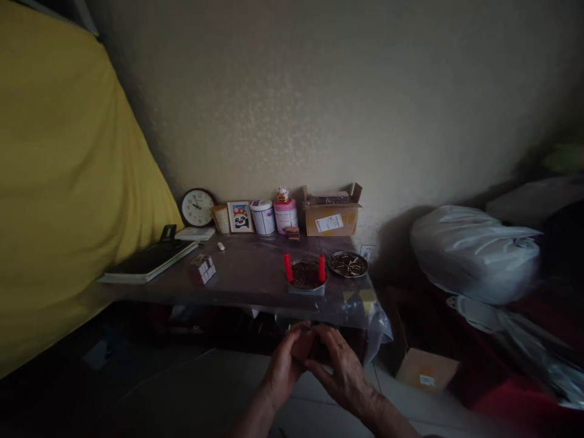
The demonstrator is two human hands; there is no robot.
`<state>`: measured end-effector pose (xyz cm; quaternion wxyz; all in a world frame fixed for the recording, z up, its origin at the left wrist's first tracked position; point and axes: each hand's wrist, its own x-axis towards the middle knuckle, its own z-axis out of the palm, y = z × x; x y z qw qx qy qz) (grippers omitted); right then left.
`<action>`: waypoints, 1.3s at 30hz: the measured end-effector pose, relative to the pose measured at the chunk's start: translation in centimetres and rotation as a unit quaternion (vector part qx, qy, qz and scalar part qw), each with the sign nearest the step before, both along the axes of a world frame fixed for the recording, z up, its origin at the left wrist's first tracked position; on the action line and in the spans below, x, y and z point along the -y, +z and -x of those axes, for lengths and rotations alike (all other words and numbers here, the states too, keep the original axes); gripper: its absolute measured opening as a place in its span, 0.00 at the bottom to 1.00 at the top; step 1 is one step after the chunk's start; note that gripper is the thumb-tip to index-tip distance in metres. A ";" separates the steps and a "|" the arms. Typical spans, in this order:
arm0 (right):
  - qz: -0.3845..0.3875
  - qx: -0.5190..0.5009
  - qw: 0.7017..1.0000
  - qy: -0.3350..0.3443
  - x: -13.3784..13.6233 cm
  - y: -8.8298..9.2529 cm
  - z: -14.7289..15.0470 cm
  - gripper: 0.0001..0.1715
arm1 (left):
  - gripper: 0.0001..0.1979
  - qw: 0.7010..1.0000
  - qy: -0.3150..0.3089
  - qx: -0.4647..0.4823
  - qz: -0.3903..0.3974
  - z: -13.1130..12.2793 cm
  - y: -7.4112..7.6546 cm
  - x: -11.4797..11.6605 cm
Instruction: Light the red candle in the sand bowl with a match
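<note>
My left hand (283, 370) and my right hand (342, 368) meet in front of the table's near edge, low in the view. Between them is a small dark reddish object (302, 348), mostly covered by the fingers; its kind is hard to make out in the dim light. The left fingers wrap round it, and the right thumb and fingers close on it from the other side. Beyond the hands, two red candles (288, 267) stand upright at either side of a round metal dish (309, 288) of dark grains. To its right, another round dish (348, 275) holds scattered pale sticks.
Along the wall stand a clock (198, 207), a panda picture (240, 217), tins (263, 218) and an open cardboard box (331, 220). A puzzle cube (202, 269) lies left on the table. A white bag (474, 252) is at right, a yellow cloth (68, 170) at left.
</note>
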<state>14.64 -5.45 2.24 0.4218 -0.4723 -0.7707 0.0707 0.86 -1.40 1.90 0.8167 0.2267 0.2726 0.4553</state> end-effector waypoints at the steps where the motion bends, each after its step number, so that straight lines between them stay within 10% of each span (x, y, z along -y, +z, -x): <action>1: -0.006 0.006 1.000 -0.004 0.0 -0.1 0.0 0.28 | 0.11 1.000 0.003 -0.003 -0.006 0.0 0.0 0.0; 39: 0.056 0.064 0.996 0.028 0.3 1.2 0.0 0.21 | 0.09 0.998 -0.001 -0.065 -0.027 -0.2 -0.9 -0.2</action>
